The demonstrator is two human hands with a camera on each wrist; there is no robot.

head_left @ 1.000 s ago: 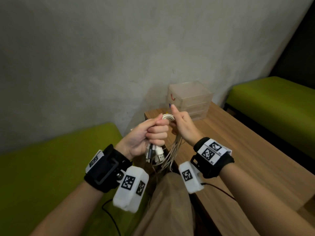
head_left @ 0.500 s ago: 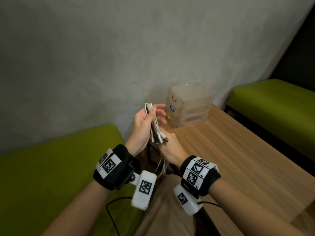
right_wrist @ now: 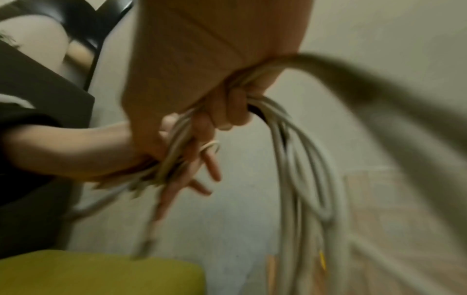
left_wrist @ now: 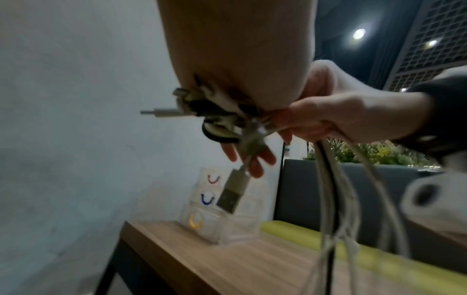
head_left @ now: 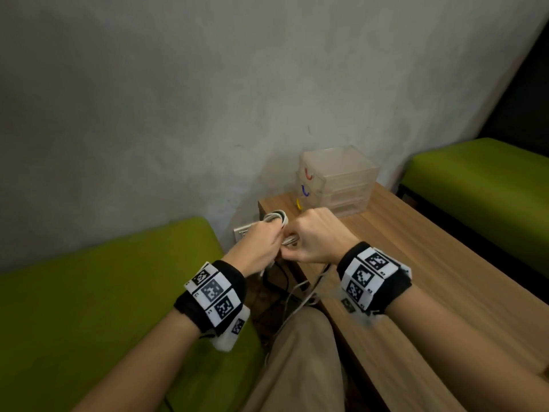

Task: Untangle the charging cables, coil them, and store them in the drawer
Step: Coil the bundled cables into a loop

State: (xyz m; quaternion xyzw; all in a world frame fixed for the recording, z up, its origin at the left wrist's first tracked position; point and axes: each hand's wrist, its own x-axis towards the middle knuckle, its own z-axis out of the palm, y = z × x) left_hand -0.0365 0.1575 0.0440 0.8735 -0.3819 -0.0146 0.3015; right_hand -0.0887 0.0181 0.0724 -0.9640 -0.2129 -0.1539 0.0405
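A bundle of white charging cables [head_left: 277,217] with one black strand sits between my two hands, just in front of the table's near corner. My left hand [head_left: 265,237] grips the plug end, and a loop sticks out above its knuckles. In the left wrist view, a USB plug [left_wrist: 231,196] dangles below its fingers. My right hand [head_left: 303,243] is fisted round the strands right beside it, and the loose lengths [right_wrist: 300,169] hang down toward my lap. The clear three-drawer unit [head_left: 341,176] stands on the table by the wall, all its drawers closed.
The wooden table [head_left: 430,269] runs along my right side. A green bench [head_left: 98,298] lies to my left and another [head_left: 487,179] beyond the table. A white wall socket [head_left: 242,233] sits behind my left hand, and the grey wall is close ahead.
Half a second ago my left hand held the bundle upright, palm toward me. Both hands have since come down and together, backs up, gripping the bundle near the table corner.
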